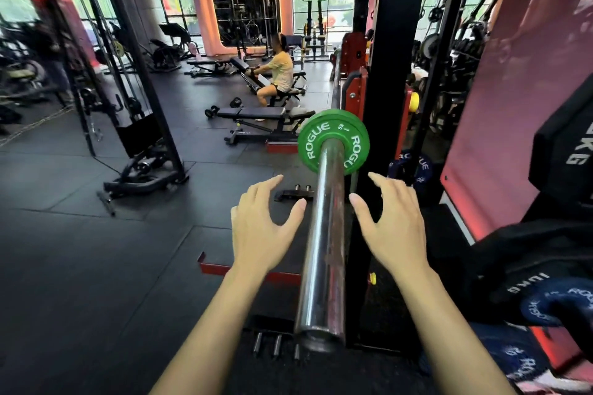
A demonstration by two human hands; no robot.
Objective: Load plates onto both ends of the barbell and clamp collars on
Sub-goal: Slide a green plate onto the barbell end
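- Barbell sleeve: rigid, smooth steel, likely slippery.
- Green plate: small, probably light; grip by rim.
- Left hand, right hand: fingers spread, holding nothing.

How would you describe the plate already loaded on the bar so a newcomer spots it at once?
Find the chrome barbell sleeve running away from the camera between the two open hands. At its far end sits the green plate. It is the only bright green disc, lettered ROGUE in white; the nearby stored plates are dark blue or black.
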